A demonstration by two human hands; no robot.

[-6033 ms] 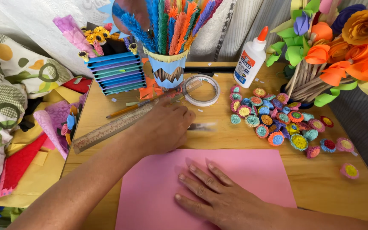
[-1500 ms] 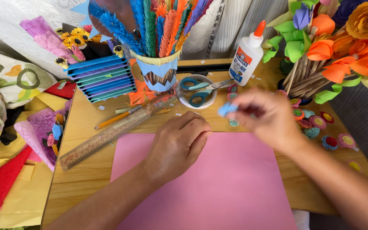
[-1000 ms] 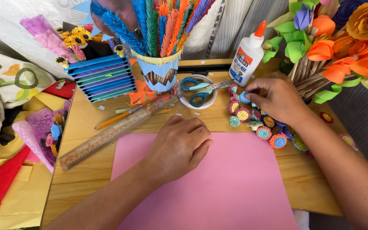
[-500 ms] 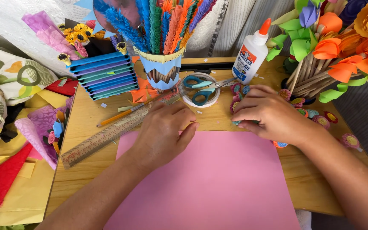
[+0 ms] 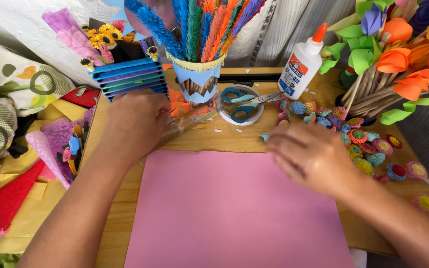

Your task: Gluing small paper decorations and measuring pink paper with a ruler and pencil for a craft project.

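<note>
Both hands are over a wooden table (image 5: 214,141). Left hand (image 5: 135,124) lies palm down with fingers curled loosely over the near end of a clear plastic ruler (image 5: 189,121), which slants up to the right above the top-left corner of a large pink paper sheet (image 5: 234,208) spread flat on the table. Just behind that hand stands a stack of blue and purple paper strips (image 5: 130,79).

Next to the right, a paper-wrapped cup with a blue zigzag band (image 5: 194,82) holds a bunch of upright fringed paper stems in blue, green and orange. Beside it, blue-handled scissors (image 5: 247,99) rest across a white tape roll (image 5: 242,111), and a white glue bottle with an orange cap (image 5: 301,62) stands behind.

Right hand (image 5: 314,156) hovers blurred at the pink sheet's upper right edge, fingers loosely bent; whether it pinches anything cannot be told. A small pale blue scrap (image 5: 264,136) lies just by its fingertips. Further right is a scatter of small round fringed paper flowers (image 5: 361,136), and a bundle of paper blossoms on sticks (image 5: 398,64) stands in the corner.
</note>
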